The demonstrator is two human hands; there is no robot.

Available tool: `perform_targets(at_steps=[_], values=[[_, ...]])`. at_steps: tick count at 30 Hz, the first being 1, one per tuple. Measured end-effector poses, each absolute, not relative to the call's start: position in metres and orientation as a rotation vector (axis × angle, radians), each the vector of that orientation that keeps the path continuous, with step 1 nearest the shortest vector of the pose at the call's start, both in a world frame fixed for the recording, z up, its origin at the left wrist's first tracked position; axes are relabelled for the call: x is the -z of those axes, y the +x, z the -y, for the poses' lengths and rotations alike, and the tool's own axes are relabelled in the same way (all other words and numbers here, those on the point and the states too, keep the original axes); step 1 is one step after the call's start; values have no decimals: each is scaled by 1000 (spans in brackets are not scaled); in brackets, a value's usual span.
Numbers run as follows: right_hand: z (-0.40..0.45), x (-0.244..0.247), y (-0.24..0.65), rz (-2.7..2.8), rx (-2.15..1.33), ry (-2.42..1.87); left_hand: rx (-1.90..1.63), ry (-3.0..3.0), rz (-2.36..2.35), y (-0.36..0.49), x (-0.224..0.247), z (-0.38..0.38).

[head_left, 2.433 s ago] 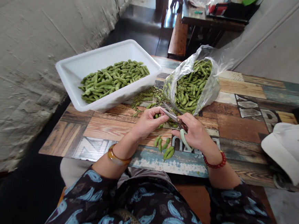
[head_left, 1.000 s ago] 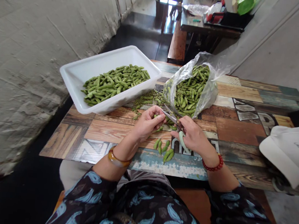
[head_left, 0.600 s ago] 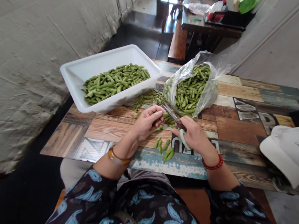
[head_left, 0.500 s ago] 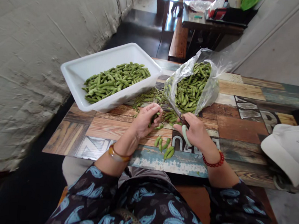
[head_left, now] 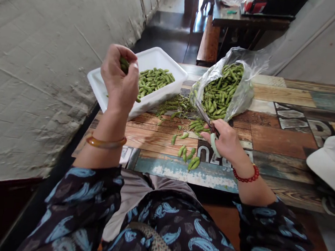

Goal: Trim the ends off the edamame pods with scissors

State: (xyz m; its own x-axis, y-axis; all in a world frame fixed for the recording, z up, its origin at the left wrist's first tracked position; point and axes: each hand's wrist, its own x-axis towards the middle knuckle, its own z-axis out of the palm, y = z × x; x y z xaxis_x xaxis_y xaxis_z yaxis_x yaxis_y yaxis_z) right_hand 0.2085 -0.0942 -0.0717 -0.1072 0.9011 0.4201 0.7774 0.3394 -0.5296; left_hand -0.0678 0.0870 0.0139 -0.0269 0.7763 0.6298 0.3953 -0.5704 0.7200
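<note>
My left hand (head_left: 119, 78) is raised over the near left side of a white plastic tub (head_left: 157, 104), its fingers closed around green soybean pods (head_left: 124, 65). More pods (head_left: 155, 80) lie inside the tub, partly hidden by that hand. My right hand (head_left: 224, 139) grips scissors (head_left: 213, 139) with pale green handles; the blades point away toward the mouth of a clear plastic bag (head_left: 246, 97). The bag lies on its side, full of pods (head_left: 224, 91). Several loose pods (head_left: 193, 164) rest on the table close to my right hand.
Trimmed stem scraps (head_left: 175, 105) are spread between tub and bag on the patchwork wood-look table (head_left: 273, 143). A white cap (head_left: 331, 165) sits at the right edge. A rough wall (head_left: 44, 73) rises on the left. Behind stand a bench (head_left: 209, 41) and another table (head_left: 251, 22).
My left hand has moved up and left from beside the scissors to over the tub, carrying pods. My right hand stays near the bag with the scissors. The view has shifted slightly.
</note>
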Motion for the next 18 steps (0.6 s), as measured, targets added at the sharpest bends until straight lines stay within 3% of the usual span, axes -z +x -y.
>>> perform_targets(at_steps=[4,9,12,16,18], values=[[94,75,211,1897,-216,-1457,-1339,2319,-1413,-91,-7,-108],[94,77,214,1907,-193,-1474,-1183,2489,-1289,-81,9,-50],[96,75,214,1903,-187,-1479,-1014,2455,-1275,-87,24,-13],[99,74,212,1911,-171,-1463,-1067,2182,-1603,-123,48,20],[100,75,211,1918,-170,-1452,-857,2162,-1651,-140,59,33]])
